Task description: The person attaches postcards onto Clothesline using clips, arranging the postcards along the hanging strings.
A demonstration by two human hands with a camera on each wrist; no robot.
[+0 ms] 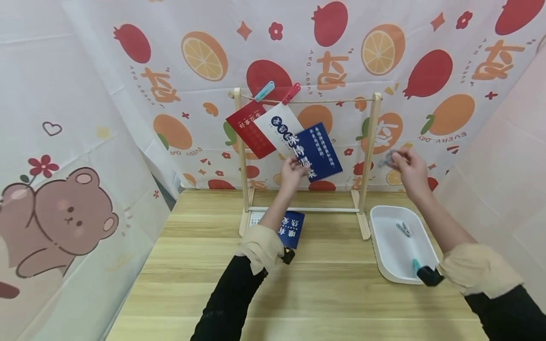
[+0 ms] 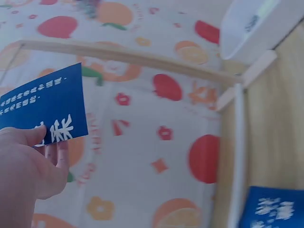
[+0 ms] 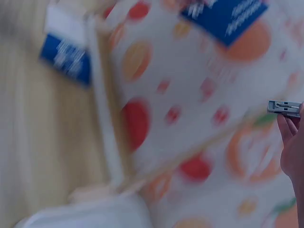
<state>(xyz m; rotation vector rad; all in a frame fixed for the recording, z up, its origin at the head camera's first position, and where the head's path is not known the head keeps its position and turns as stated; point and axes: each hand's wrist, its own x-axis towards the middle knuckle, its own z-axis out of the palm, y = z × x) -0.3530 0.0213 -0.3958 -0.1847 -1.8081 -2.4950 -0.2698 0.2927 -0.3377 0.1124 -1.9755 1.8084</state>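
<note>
My left hand (image 1: 294,173) pinches a blue card (image 1: 319,151) with white characters by its lower edge, thumb in front in the left wrist view. The card is held up near the rope (image 1: 332,101) of a wooden rack. In my right hand (image 1: 411,170) is a grey clothespin (image 3: 283,108), pinched between thumb and fingers right of the rack. A red card (image 1: 251,130) hangs from the rope near a blue clothespin (image 1: 265,91). Next to it hangs a white card (image 1: 277,124) under a red clothespin (image 1: 291,94), partly covered by the blue card.
A white tray (image 1: 379,255) at right holds a grey clothespin (image 1: 403,230) and a teal one (image 1: 416,265). Another blue card (image 1: 292,229) lies on the wooden table (image 1: 200,274) beneath the rack. Rack posts (image 1: 370,151) stand either side; a printed cloth (image 1: 239,52) hangs behind.
</note>
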